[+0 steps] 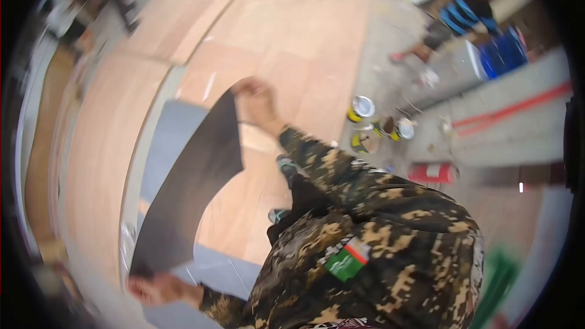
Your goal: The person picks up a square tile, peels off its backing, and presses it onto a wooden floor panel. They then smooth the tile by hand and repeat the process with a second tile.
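"What's that person in the camouflage jacket [378,231] holding?"

"A curved, dark grey thin sheet [189,183], stretched between both hands. The right hand [259,105] pinches one end, the left hand [161,289] grips the other."

"And beneath it?"

"Pale tan wooden boards [234,216] and flat blue-grey panels [170,131]. Open round tins with yellow-and-black sides [362,108] stand beyond the right sleeve, near a red cylinder [432,173] lying on its side."
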A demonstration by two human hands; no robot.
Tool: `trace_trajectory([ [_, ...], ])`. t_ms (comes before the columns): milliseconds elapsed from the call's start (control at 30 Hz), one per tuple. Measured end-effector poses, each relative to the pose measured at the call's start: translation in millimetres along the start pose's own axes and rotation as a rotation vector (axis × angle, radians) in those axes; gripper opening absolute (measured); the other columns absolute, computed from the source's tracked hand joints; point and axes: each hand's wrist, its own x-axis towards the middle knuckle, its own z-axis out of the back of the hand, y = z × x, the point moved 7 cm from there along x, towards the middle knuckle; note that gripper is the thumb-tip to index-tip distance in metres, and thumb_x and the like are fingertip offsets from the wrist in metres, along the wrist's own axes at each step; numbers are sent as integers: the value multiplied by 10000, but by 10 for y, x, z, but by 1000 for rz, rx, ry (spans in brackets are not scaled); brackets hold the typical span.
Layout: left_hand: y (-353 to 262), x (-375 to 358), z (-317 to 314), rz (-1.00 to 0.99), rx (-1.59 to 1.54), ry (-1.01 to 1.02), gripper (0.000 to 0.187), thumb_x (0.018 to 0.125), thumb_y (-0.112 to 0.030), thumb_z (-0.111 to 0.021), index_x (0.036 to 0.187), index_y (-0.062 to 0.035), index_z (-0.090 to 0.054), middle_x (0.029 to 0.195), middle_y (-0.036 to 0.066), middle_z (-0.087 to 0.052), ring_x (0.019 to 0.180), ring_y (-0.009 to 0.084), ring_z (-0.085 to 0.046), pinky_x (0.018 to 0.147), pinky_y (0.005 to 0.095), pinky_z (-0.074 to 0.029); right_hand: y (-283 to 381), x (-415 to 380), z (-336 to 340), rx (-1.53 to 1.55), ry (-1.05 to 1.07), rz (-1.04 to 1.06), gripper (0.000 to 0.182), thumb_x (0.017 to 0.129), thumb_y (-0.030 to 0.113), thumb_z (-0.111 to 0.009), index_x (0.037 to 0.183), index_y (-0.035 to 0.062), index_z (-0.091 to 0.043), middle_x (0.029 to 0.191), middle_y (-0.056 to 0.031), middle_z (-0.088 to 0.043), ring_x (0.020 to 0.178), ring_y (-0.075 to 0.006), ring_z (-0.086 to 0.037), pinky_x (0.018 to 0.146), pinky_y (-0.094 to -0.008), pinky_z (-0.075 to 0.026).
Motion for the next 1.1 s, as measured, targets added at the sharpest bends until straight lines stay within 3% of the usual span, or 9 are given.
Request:
trace_trajectory([
  [133,-224,27,-265,-19,37,131,207,907,-74,-652,1076,46,-635,1035,120,-653,957,192,-594,905,310,-482,-162,-148,24,6,-9,-230,70,912,71,-655,878,16,-682,802,-14,-677,756,-76,-599,707,-232,-505],
  [200,-671,-228,-455,-275,298,142,329,976,-218,-597,701,-85,-474,640,-3,-421,603,106,-385,524,231,-303,-277,-234,85,-15,3,-286,96,906,95,-679,928,7,-710,815,-18,-695,760,-75,-610,699,-237,-510],
  [300,-738,-419,-614,-175,167,153,340,971,-169,-607,676,-63,-475,640,-8,-416,609,119,-377,530,260,-309,-537,-345,155,23,17,-253,86,904,68,-655,918,0,-707,812,-34,-704,743,-88,-628,681,-232,-511],
  [367,-193,-219,211,-312,433,252,232,916,-85,-642,1107,45,-620,1037,113,-642,951,191,-587,890,314,-476,-764,-493,182,-53,80,-280,148,909,33,-578,959,10,-716,912,-65,-718,863,-144,-657,791,-299,-525],
  [500,-657,-670,142,-76,469,147,157,996,-106,-528,1012,32,-602,941,116,-640,829,184,-570,782,307,-469,-782,-808,111,-337,278,-600,222,971,161,-563,1055,2,-693,936,-50,-695,798,-111,-600,734,-259,-492],
  [600,-794,-718,373,-164,512,113,160,1006,-104,-507,977,33,-585,921,116,-632,803,172,-560,756,300,-463,-1178,-1078,116,-75,312,-714,327,969,182,-596,1247,11,-594,936,-53,-692,776,-93,-594,719,-268,-503],
  [767,-1428,-685,933,-156,542,-43,179,1010,-129,-512,949,28,-572,891,104,-621,815,168,-549,775,305,-443,-1205,-1315,-89,-167,467,-1093,324,968,200,-574,1256,52,-591,735,7,-567,575,-77,-453,583,-247,-446],
  [900,-1934,-824,1901,-84,662,-282,227,1020,-177,-503,918,16,-565,874,88,-605,811,158,-525,786,297,-430,-1640,-2164,-579,-426,1053,-1286,359,922,152,-570,1265,50,-594,696,30,-494,532,-71,-395,464,-241,-349],
  [1100,-3221,-769,2810,-289,923,-432,255,1019,-210,-514,908,8,-584,867,88,-600,784,167,-534,753,301,-468,-1286,-4094,-2254,-637,1799,-1034,571,826,25,-499,1397,59,-503,688,-31,-531,471,-122,-418,413,-288,-365],
])
